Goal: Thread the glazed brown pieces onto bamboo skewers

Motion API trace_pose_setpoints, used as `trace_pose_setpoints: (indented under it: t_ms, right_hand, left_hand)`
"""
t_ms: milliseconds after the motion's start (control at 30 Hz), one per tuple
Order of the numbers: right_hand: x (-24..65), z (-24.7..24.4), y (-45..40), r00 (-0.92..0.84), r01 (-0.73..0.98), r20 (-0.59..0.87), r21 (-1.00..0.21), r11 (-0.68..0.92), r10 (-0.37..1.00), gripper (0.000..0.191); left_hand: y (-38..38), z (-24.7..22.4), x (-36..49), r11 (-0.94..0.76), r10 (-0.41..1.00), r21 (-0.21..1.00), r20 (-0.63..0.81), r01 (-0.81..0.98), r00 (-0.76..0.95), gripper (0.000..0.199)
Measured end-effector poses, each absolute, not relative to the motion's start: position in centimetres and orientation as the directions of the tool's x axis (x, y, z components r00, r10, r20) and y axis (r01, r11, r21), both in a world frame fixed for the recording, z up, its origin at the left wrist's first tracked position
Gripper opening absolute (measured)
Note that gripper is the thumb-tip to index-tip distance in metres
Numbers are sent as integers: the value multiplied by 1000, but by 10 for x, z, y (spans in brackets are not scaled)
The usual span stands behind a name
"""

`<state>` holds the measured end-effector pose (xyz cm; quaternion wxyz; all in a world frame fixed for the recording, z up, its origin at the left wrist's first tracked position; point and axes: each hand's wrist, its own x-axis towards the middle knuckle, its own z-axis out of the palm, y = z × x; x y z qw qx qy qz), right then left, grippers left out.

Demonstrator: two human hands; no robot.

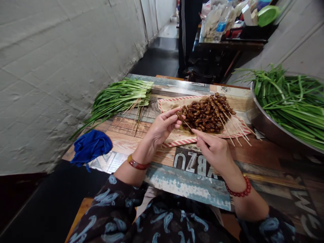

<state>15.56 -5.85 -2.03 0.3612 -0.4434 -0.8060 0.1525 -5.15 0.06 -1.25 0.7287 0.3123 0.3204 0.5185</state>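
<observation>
My right hand (pixel 215 148) pinches the lower part of a thin wooden skewer (pixel 187 125), which slants up to the left. At its upper end, my left hand (pixel 163 125) grips a shiny brown morsel (pixel 179 115) that looks like a silkworm pupa. The fingers partly hide it. Just behind both hands lies a heap of similar brown pupae (pixel 202 114) on a paper sheet (pixel 168 144) with a red-striped border. Several filled skewers (pixel 221 105) rest on the heap's right side, their bare ends pointing toward me.
Green chives (pixel 118 96) with bare skewer ends lie at the table's left. A blue cloth (pixel 92 146) sits at the left front edge. A metal bowl (pixel 268 123) of long chives (pixel 291 101) stands right. Beyond, a person (pixel 188 30) stands near a cluttered table (pixel 233 44).
</observation>
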Motion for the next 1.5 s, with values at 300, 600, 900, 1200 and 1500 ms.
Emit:
trace_pose_setpoints:
  t_ms: [300,600,900,1200,1500]
  right_hand:
    - [153,-17,-62,-368,593,455,-557,581,811,38]
    - [154,-16,-61,-372,598,461,-544,588,805,38]
    - [153,-15,-61,-376,600,463,-538,592,802,38]
    - [153,-14,-61,-378,604,454,-541,586,807,39]
    - [153,-16,-60,-357,586,483,-551,594,800,38]
  left_hand:
    - [2,-14,-52,247,968,758,-167,-604,186,29]
    - [2,-14,-49,239,971,773,-177,-587,162,33]
    - [2,-16,-50,229,972,788,-155,-572,175,32]
    - [1,-16,-49,224,973,792,-149,-568,176,30]
    - [-1,-17,-45,215,974,817,-139,-535,178,33]
